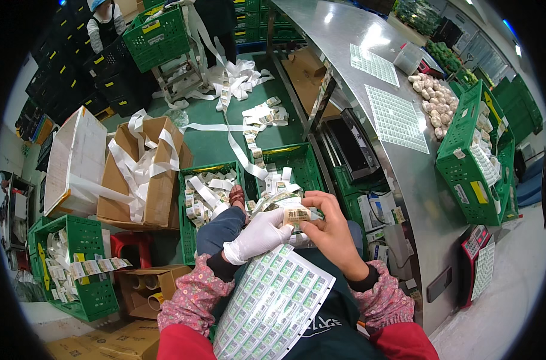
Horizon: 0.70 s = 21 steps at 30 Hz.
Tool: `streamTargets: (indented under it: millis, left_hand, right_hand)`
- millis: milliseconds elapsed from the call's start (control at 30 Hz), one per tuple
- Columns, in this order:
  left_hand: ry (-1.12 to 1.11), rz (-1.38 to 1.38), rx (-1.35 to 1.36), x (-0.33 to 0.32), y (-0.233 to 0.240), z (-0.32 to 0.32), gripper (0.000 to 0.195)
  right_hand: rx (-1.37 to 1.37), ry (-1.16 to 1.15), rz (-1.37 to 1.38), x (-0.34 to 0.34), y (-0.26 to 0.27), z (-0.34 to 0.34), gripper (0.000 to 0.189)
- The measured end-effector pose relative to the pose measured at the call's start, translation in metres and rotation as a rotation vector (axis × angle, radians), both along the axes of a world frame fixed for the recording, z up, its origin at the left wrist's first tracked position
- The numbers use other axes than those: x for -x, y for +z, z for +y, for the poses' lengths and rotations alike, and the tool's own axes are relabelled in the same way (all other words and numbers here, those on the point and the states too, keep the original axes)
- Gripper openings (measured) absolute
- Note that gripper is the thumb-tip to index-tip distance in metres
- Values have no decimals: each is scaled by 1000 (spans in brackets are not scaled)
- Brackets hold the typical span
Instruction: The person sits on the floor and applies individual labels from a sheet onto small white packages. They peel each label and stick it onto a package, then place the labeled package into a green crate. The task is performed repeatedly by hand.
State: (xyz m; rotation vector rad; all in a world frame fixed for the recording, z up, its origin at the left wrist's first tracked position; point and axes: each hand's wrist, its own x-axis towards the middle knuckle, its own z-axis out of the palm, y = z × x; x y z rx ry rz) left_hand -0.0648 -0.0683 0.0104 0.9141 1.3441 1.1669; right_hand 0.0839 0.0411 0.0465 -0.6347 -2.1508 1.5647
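My left hand [260,235], in a white glove, grips a strip of printed labels [296,215] over my lap. On the strip's right side, the bare fingers of my right hand [329,225] pinch the edge of one label. A sheet of small green-and-white stickers [275,301] lies on my lap below the hands, its upper end close under my gloved hand. More of the label strip is bunched just behind my fingers. The strip's backing, partly hidden by my hands, reaches towards the green crate [293,157] in front of me.
A second green crate [185,234] of label strips stands to the left, beside a cardboard box [142,180] with white backing tape. On the right, a steel table [403,180] bears sticker sheets, garlic bulbs [434,101] and a crate. Two people stand at the back.
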Motion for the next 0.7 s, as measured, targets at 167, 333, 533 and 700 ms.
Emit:
streamTargets:
  millis: [167, 333, 533, 700]
  left_hand:
    - [82, -95, -89, 1, 8, 0, 45]
    - [33, -164, -127, 1, 7, 3, 48]
    - [51, -22, -92, 8, 5, 14, 36]
    - [239, 410, -240, 20, 25, 31, 23]
  right_hand:
    - [-496, -168, -33, -7, 1, 3, 40]
    - [310, -67, 66, -4, -21, 5, 57]
    - [324, -159, 329, 24, -8, 17, 53]
    - [139, -176, 275, 32, -14, 56, 40]
